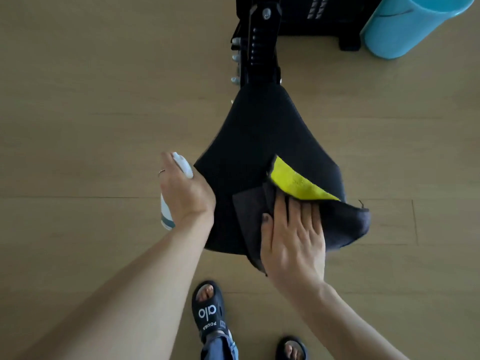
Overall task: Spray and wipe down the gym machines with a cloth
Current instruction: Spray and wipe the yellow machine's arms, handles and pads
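Down on the black seat (262, 141), the right hand (293, 237) lies flat with its fingers straight and spread, pressing the cloth (306, 203) against the seat's wide rear part. Under the palm the cloth shows its dark grey side; just beyond the fingertips a corner is folded over, showing bright yellow. To the hand's right the cloth hangs past the seat's edge.

Across the seat from it, the left hand (185, 190) sits at the seat's left edge, fingers curled round a white bottle (166, 211). The nozzle pokes out above the hand, and the bottle's base, with a grey band, shows below the wrist. A thin ring is on one finger.

Beyond both hands the seat narrows to a black post (259, 48) with a row of holes and silver knobs. Farther off, right of the post, stands a turquoise cylinder (410, 24). Nearer than the hands, two feet in black sandals (207, 313) stand on the wooden floor (91, 100).
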Available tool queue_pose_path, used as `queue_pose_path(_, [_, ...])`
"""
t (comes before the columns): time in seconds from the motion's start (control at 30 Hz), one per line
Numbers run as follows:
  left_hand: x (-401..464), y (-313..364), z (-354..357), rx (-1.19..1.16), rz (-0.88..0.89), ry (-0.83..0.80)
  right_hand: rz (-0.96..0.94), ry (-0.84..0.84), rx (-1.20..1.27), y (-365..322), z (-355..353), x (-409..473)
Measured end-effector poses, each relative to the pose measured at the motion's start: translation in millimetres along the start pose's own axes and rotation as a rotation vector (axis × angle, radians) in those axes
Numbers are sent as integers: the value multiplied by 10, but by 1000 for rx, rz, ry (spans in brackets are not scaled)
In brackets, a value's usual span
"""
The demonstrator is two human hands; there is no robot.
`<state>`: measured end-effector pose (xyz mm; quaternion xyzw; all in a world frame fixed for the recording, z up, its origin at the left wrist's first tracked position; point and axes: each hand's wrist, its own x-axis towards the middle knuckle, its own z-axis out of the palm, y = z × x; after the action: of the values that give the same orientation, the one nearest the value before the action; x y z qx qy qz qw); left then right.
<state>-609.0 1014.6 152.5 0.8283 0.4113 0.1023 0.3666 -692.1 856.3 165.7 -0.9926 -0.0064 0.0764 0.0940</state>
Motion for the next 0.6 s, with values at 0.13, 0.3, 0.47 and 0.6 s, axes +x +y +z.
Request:
queue_pose_path(0.13, [34,-23,-2,-80,-10,26,-56,25,-86,-23,-24,612])
queue_pose_path(0.3, [74,-101,-69,-214,-6,-15,-63,-24,-66,-580,104,1749])
queue_pose_path(0.47, [146,-298,-306,-375,-144,59,44,-40,-123,-984,184,1981])
queue_pose_path(0.6, [136,-407,-514,-349,-123,104,-27,-186,-175,-1116,46,1822])
